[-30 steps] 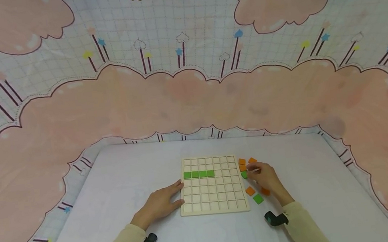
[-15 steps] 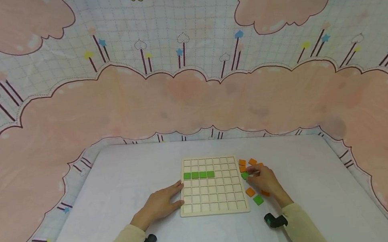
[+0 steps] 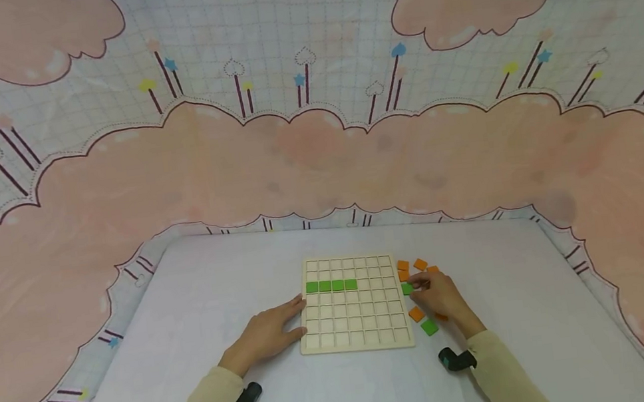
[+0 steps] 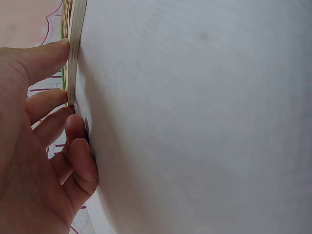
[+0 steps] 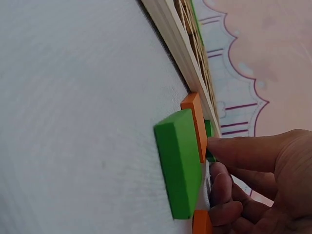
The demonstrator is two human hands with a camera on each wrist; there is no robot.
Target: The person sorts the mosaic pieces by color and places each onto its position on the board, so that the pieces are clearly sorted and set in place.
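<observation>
A pale wooden grid board (image 3: 354,318) lies on the white table, with a row of several green tiles (image 3: 325,286) in its third row from the top. My left hand (image 3: 268,331) rests at the board's left edge; its thumb and fingertips touch the rim, fingers fairly straight. Off the board's right edge, my right hand (image 3: 439,294) pinches a green tile (image 3: 408,289) with thumb and fingers. In the right wrist view that tile (image 5: 208,127) is mostly hidden behind an orange tile (image 5: 196,126) and the thumb.
Loose orange tiles (image 3: 403,265) lie above the right hand, beside the board. Nearer me are another orange tile (image 3: 416,314) and a green tile (image 3: 429,327). One more orange tile (image 3: 441,317) is partly under the right hand. A patterned cloth (image 3: 317,161) hangs behind the table.
The head view has shifted slightly, so the scene sits a little higher. Both hands stay almost in place; the green tile at the right fingertips sits a little straighter.
</observation>
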